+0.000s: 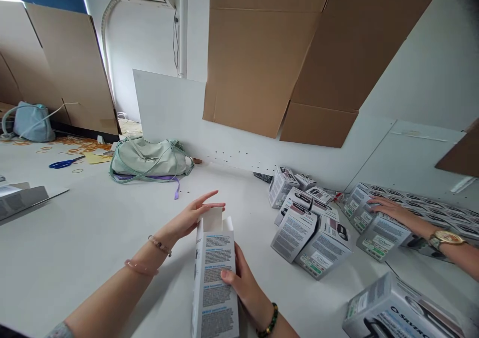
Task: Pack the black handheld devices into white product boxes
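Observation:
A tall white carton (219, 288) with printed text on its side is in front of me, its top end open and flaps standing up. My right hand (247, 283) grips the carton along its right side, thumb on the printed face. My left hand (196, 212) is at the open top, behind a raised flap (212, 219); its fingers are stretched out and apart. Part of the left hand is hidden by the flap. What is inside the carton cannot be seen.
Several grey printed boxes (295, 230) stand to the right, with a larger box (404, 310) nearer. A co-worker's hand (392, 209) rests on boxes at far right. Behind lie a pale green bag (149, 157) and blue scissors (66, 163). A flattened carton (24, 203) is at left.

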`<state>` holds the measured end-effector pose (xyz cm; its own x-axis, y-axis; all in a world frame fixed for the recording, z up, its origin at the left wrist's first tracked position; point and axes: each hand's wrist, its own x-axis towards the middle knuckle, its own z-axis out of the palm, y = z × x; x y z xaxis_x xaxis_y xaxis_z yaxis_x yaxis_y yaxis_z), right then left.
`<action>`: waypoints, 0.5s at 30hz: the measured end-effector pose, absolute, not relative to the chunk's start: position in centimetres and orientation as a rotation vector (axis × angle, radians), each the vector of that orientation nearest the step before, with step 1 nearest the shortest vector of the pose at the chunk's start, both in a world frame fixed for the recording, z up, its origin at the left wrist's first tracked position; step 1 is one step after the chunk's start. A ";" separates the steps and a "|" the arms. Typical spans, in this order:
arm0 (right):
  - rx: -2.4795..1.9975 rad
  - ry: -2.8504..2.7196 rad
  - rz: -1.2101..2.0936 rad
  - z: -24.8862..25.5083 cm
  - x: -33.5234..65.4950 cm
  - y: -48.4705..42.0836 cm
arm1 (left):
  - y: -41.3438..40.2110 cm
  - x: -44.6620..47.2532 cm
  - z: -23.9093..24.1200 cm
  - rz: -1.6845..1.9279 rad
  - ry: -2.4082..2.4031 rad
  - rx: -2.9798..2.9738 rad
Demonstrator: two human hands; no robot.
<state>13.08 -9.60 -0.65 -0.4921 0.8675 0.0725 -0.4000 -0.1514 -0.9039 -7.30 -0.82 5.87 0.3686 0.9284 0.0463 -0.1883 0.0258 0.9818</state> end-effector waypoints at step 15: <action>-0.687 -1.233 1.559 -0.4 13.9 -9.0 | -1.7 -4.9 5.2 1.205 0.630 1.197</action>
<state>13.92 -8.98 -0.43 -0.3468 0.9274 0.1402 -0.3501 0.0107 -0.9367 -4.87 -1.72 5.25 0.3021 0.9306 0.2069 -0.3612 -0.0891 0.9282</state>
